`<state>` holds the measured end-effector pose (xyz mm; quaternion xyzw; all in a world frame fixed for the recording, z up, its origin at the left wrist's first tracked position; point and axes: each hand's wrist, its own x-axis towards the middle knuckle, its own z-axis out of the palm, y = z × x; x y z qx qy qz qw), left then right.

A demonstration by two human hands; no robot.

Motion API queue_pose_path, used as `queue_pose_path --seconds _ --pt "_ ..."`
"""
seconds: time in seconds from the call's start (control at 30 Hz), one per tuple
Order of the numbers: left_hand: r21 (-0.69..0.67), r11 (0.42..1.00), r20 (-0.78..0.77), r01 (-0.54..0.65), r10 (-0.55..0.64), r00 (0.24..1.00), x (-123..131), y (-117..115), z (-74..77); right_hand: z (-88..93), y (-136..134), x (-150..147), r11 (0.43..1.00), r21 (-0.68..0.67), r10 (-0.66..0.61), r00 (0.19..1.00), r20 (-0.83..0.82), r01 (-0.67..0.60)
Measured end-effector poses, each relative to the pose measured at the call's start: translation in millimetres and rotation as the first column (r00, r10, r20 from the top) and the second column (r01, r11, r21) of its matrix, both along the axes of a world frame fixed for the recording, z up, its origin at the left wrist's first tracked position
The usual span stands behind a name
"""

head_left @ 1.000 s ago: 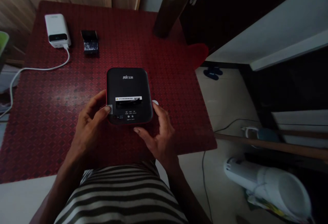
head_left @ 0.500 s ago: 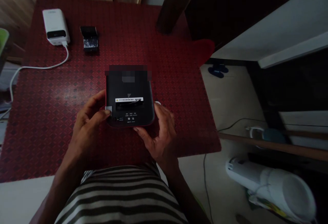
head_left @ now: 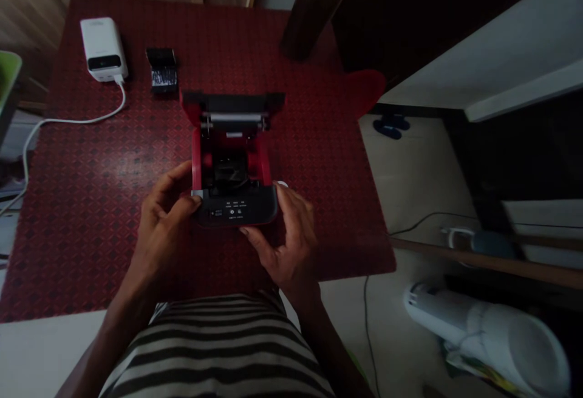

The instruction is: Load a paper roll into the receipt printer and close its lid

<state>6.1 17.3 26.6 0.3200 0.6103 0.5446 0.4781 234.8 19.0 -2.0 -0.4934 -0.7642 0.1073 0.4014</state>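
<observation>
- black-and-red device (head_left: 237, 208) on the red table (head_left: 332, 203), right between both hands, lid (head_left: 232, 104) tipped up, insides showing
- left hand (head_left: 160, 225) gripping its left side, thumb on the grey tab (head_left: 197, 193)
- right hand (head_left: 294, 246) wrapped round the front right corner, thumb against the front edge
- white power bank (head_left: 101, 42) further back, left

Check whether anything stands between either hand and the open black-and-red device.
Nothing visible does: the left hand touches the device at its left, the right hand at its right. A small white object shows beside the right hand.
</observation>
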Motion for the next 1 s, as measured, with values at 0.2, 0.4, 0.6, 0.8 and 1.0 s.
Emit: queue_pose_path --seconds 0.2,0.4,0.6,0.8,1.0 --pt "0.071 0.996 -0.046 0.054 -0.05 0.998 -1 -3 -2.6 34.6 20 12 0.997 0.063 0.044 0.999 -0.027 -0.042" --pt "0.2 0.971 -0.193 0.13 -0.091 0.977 -7 -4 -15.4 80.2 86 -21 0.939 -0.126 0.344 0.888 0.304 -0.32" --pt "0.232 0.963 -0.225 0.137 -0.084 0.971 -9 -5 -34.1 97.3 122 -70 0.866 -0.429 0.491 0.604 0.628 -0.258" --pt "0.256 0.954 -0.271 0.154 -0.082 0.959 -12 -4 -42.4 112.3 133 -79 0.789 -0.58 0.604 0.435 0.668 -0.204" --pt "0.261 0.95 -0.29 0.17 -0.091 0.953 -13 -4 -43.9 114.2 124 -68 0.854 -0.456 0.514 0.55 0.658 -0.253"
